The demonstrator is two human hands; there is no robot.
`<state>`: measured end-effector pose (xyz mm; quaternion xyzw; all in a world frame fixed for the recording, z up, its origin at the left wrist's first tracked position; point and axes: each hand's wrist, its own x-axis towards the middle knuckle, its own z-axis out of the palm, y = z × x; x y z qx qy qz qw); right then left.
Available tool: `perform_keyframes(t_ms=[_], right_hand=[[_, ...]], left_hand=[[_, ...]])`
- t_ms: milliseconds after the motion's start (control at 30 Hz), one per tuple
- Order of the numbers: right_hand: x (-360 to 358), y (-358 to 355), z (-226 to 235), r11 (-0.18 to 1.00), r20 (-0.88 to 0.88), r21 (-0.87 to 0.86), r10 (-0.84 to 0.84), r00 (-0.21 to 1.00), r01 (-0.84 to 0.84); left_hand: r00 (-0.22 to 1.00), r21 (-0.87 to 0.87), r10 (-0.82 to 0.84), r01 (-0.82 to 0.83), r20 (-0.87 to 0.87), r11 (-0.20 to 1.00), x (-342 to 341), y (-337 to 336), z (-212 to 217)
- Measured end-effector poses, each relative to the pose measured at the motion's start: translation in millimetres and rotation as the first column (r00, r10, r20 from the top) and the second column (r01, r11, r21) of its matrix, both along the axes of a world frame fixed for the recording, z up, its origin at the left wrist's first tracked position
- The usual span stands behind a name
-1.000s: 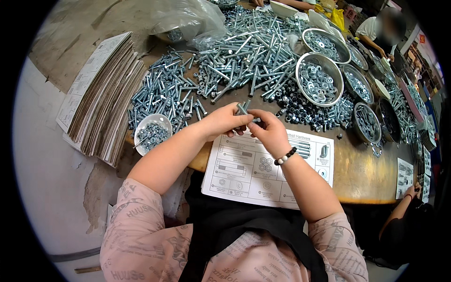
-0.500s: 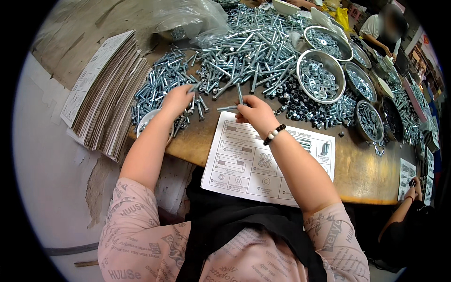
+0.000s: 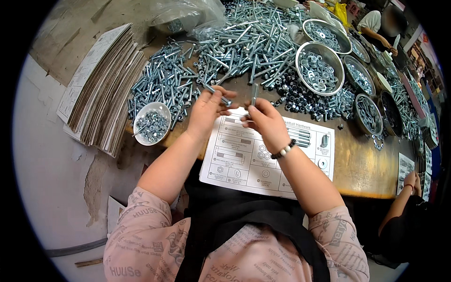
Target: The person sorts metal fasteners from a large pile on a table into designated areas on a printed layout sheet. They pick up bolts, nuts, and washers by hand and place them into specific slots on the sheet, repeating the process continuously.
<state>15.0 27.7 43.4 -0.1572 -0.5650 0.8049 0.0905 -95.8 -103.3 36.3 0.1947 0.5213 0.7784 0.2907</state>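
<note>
Over the far left part of a printed hardware sheet point(image 3: 253, 181), my two hands come close together. My left hand point(image 3: 203, 115) is closed around silvery bolts point(image 3: 217, 95), how many I cannot tell, with their heads pointing toward the right hand. In my right hand point(image 3: 268, 121) a bolt point(image 3: 254, 94) stands upright between thumb and fingers; anything deeper in the palm is hidden. Several long bolts point(image 3: 298, 137) lie side by side on the sheet, just right of my right wrist. A washer point(image 3: 322, 163) rests on its right part.
A white bowl of small nuts point(image 3: 136, 126) stands at the left by loose bolts point(image 3: 164, 77). A sheet stack point(image 3: 101, 89) is beyond it. A big bolt heap point(image 3: 253, 35), black-ringed nuts point(image 3: 293, 101) and a steel washer bowl point(image 3: 342, 84) lie ahead. A co-worker's hand point(image 3: 411, 181) is at right.
My left hand has come from the bolts at the left to beside the right hand, bringing bolts. The white bowl is now uncovered. My right hand has shifted slightly right and nearer me.
</note>
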Motion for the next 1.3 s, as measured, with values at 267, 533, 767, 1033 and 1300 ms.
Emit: perform_keyframes(t_ms=[267, 533, 767, 1033, 1300], right_hand=[[52.5, -29.6, -41.8, 0.200, 0.290, 0.922, 0.208, 0.934, -0.331], [69.3, -11.7, -35.6, 0.284, 0.306, 0.895, 0.170, 0.937, -0.344], [63.5, -18.1, -35.5, 0.284, 0.318, 0.893, 0.151, 0.936, -0.349], [60.5, -17.0, -38.3, 0.293, 0.331, 0.880, 0.185, 0.925, -0.373], [61.3, -15.8, -28.4, 0.337, 0.351, 0.856, 0.176, 0.920, -0.392]], left_hand=[[0.374, -0.589, -0.477, -0.292, -0.795, 0.753, 17.8, -42.8, -24.0], [0.315, -0.691, -0.631, -0.132, -0.710, 0.711, 29.5, -70.9, -34.2], [0.334, -0.673, -0.612, -0.105, -0.717, 0.732, 39.2, -68.5, -30.0], [0.328, -0.664, -0.609, -0.082, -0.722, 0.744, 33.7, -70.9, -39.0], [0.319, -0.612, -0.553, -0.120, -0.770, 0.782, 30.5, -77.3, -27.7]])
